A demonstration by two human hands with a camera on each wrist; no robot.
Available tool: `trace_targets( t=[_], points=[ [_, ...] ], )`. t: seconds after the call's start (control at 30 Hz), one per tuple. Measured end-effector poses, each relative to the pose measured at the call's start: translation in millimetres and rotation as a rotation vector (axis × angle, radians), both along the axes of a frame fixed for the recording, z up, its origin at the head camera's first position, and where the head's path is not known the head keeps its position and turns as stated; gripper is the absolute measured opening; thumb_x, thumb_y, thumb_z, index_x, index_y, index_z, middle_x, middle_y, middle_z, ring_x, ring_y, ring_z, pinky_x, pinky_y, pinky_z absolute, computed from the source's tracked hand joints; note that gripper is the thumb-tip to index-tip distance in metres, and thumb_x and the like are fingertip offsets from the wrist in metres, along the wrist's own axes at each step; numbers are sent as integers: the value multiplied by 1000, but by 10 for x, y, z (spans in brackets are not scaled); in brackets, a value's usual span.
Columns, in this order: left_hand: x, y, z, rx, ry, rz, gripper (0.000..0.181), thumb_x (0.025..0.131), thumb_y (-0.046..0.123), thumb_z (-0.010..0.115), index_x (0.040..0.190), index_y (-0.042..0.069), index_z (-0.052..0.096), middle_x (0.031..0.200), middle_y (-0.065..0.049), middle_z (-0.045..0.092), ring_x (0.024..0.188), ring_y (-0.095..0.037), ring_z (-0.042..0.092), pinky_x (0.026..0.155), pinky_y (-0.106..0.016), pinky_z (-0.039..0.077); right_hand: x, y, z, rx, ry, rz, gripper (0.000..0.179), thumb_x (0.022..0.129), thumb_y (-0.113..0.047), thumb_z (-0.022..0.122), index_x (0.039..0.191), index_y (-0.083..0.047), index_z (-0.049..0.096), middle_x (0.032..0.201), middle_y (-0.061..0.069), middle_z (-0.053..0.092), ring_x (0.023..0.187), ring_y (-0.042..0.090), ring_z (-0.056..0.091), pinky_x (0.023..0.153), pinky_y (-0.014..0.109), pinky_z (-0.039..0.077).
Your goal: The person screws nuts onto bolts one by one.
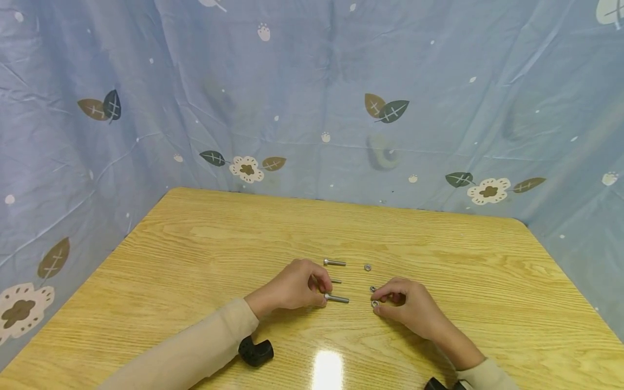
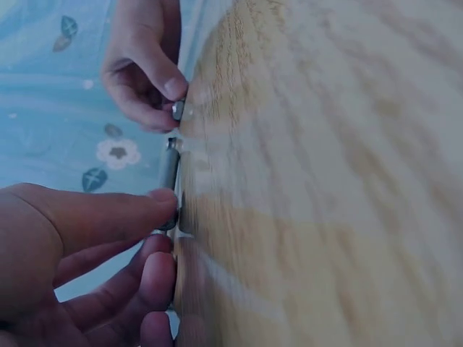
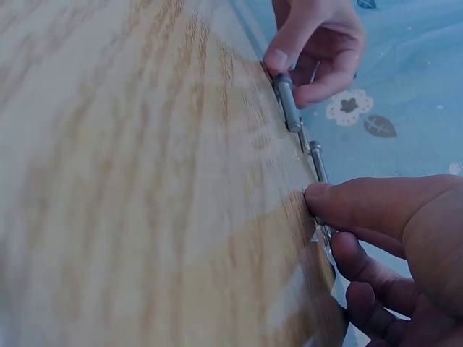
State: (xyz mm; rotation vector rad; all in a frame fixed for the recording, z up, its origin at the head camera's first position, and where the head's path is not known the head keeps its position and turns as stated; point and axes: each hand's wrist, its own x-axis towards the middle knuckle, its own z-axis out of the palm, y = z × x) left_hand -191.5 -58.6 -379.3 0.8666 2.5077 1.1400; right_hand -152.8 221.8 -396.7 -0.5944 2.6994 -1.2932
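My left hand (image 1: 298,284) pinches the head end of the nearest metal bolt (image 1: 338,299) between thumb and fingertips, its threaded shank pointing right. In the left wrist view the bolt (image 2: 169,172) lies low along the wooden tabletop. Across a small gap, my right hand (image 1: 410,306) holds the nearest hex nut (image 1: 375,304) at its thumb and fingertip. That nut (image 2: 178,110) shows between the fingers in the left wrist view. Right by the right index fingertip is a second nut (image 1: 372,288). A middle bolt (image 1: 336,281) is partly hidden behind the left fingers.
A far bolt (image 1: 335,262) and a third nut (image 1: 368,267) lie beyond the hands on the wooden table (image 1: 219,233). Black wrist devices, one by the left sleeve (image 1: 255,352), sit under the forearms. A blue patterned curtain (image 1: 302,81) surrounds the table's far sides.
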Motion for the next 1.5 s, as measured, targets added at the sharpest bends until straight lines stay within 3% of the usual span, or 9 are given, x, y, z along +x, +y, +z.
trace_targets(
  t=[0.27,0.5,0.67,1.2,1.5],
  points=[
    [-1,4,-4,-46,42,-5,11,79,7,78,80,15,71,76,7,66,64,-5,57,61,-19,48,-7,-18,-3,37,44,18,10,85,-26,75,93,-20,72,89,-4,62,71,9,43,58,25,39],
    [-16,4,5,-46,45,-3,8,82,9,75,81,16,72,77,7,67,66,-6,60,62,-20,50,-14,-31,-4,46,81,-4,8,85,-24,75,91,-22,72,87,-9,64,72,8,50,61,22,45],
    [-29,-14,5,-12,18,10,9,83,8,74,82,17,73,79,8,69,70,-6,63,65,-21,52,-10,-23,33,20,73,-21,10,86,-25,74,95,-20,72,93,-7,69,78,4,56,66,22,50],
    [-1,-32,50,101,-31,12,7,84,8,74,85,15,74,87,2,71,71,-11,65,63,-23,54,-1,-17,61,-47,51,-24,15,89,-21,71,103,-16,72,98,0,70,79,5,56,64,24,49],
    [15,-29,83,162,-111,22,4,87,14,73,89,16,74,91,4,70,72,-14,67,60,-27,55,19,-67,86,-105,58,-30,11,89,-18,70,100,-17,72,98,0,71,75,7,55,61,24,46]
  ],
)
